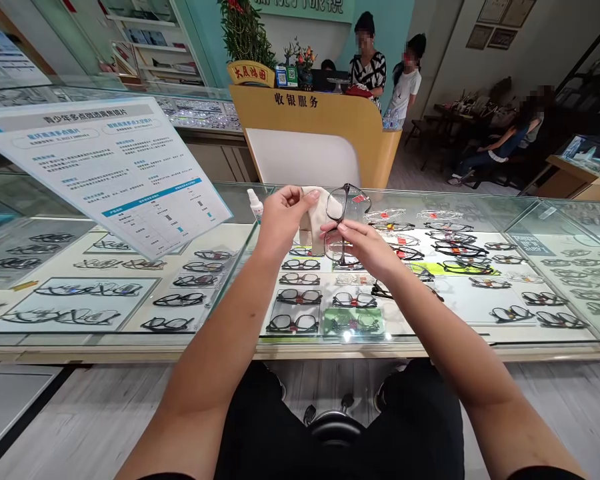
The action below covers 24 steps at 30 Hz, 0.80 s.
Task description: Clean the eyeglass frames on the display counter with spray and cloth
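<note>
My right hand (363, 243) grips a pair of dark-framed eyeglasses (347, 189) near the bridge and holds them up sideways above the glass counter. A small red-marked label shows on one lens. Close by on the left, my left hand (287, 217) pinches a cream cleaning cloth (319, 212) between thumb and fingers. The cloth hangs down beside the glasses; whether it touches a lens I cannot tell. Just behind my left hand stands a small white spray bottle (255, 204).
The glass display counter (330, 351) spans the view, with rows of eyeglasses (300, 297) under its top. A printed sheet (110, 173) stands tilted at the left. Beyond is a yellow reception desk (310, 110) with two people beside it. Someone sits at the far right.
</note>
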Tool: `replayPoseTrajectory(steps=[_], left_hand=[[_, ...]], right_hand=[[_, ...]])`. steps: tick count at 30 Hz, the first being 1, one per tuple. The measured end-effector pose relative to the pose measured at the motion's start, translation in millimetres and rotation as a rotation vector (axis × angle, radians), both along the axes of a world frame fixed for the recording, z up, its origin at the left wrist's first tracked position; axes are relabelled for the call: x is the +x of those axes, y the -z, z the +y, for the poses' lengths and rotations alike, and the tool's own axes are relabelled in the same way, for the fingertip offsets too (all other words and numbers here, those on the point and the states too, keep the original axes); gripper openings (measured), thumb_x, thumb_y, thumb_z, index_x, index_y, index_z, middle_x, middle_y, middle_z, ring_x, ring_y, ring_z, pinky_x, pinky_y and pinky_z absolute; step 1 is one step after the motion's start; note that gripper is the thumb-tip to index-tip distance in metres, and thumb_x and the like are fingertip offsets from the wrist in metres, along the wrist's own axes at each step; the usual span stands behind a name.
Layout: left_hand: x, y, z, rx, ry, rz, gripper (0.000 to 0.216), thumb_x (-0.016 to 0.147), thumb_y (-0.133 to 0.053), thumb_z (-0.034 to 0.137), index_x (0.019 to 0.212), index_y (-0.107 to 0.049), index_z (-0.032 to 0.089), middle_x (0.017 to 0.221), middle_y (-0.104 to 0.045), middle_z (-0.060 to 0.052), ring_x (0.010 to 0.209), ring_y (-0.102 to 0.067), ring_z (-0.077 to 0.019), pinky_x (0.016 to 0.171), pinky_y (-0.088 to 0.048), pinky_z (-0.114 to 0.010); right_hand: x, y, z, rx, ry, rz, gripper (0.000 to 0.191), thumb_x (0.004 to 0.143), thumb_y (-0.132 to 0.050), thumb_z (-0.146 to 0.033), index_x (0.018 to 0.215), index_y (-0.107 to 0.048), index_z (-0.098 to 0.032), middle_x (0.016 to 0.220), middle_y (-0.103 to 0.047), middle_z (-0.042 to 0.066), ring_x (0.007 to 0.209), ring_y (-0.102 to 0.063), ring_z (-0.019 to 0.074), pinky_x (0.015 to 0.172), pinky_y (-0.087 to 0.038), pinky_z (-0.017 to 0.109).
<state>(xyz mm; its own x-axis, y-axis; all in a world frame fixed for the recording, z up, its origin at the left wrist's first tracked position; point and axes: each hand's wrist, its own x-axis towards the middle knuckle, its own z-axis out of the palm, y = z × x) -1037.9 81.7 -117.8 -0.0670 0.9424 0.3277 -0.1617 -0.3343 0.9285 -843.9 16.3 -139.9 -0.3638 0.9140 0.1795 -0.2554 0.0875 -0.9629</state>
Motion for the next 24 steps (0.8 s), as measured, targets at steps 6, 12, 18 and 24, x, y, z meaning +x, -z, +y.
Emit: replayPoseTrajectory(steps=[6, 12, 18, 24], left_hand=[[3, 3.9, -3, -0.017, -0.026, 0.025, 0.047, 0.085, -0.097, 0.037, 0.073, -0.053, 0.024, 0.067, -0.052, 0.005, 0.062, -0.046, -0.0117, 0.057, -0.037, -0.026], [10, 9.0, -1, -0.092, -0.081, -0.092, 0.053, 0.086, -0.096, 0.041, 0.074, -0.047, 0.025, 0.068, -0.048, 0.006, 0.060, -0.046, -0.0118, 0.054, -0.041, -0.024], [11, 6.9, 2, -0.217, -0.040, -0.271, 0.051, 0.080, -0.099, 0.042, 0.079, -0.051, 0.024, 0.071, -0.061, 0.005, 0.064, -0.059, -0.0118, 0.060, -0.053, -0.024], [6, 5.8, 7, -0.240, -0.041, -0.283, 0.047, 0.080, -0.100, 0.041, 0.082, -0.056, 0.023, 0.077, -0.067, 0.003, 0.069, -0.066, -0.0138, 0.065, -0.056, -0.026]], right_hand=[[-1, -0.4, -1, 0.005, 0.013, 0.087, 0.053, 0.085, -0.094, -0.072, 0.112, -0.087, -0.027, 0.115, -0.085, 0.006, 0.116, -0.077, 0.0250, 0.111, -0.062, 0.043], [-8, 4.9, -4, 0.050, -0.097, 0.074, 0.048, 0.094, -0.087, -0.071, 0.114, -0.088, -0.028, 0.118, -0.086, 0.008, 0.119, -0.079, 0.0267, 0.113, -0.062, 0.045], [-14, 22.3, 4, 0.181, -0.081, -0.011, 0.047, 0.102, -0.079, -0.069, 0.121, -0.089, -0.027, 0.121, -0.086, 0.007, 0.126, -0.076, 0.0260, 0.127, -0.048, 0.043], [-10, 18.1, 2, 0.169, -0.082, -0.048, 0.051, 0.101, -0.079, -0.072, 0.120, -0.090, -0.026, 0.120, -0.086, 0.007, 0.125, -0.076, 0.0260, 0.124, -0.050, 0.042]])
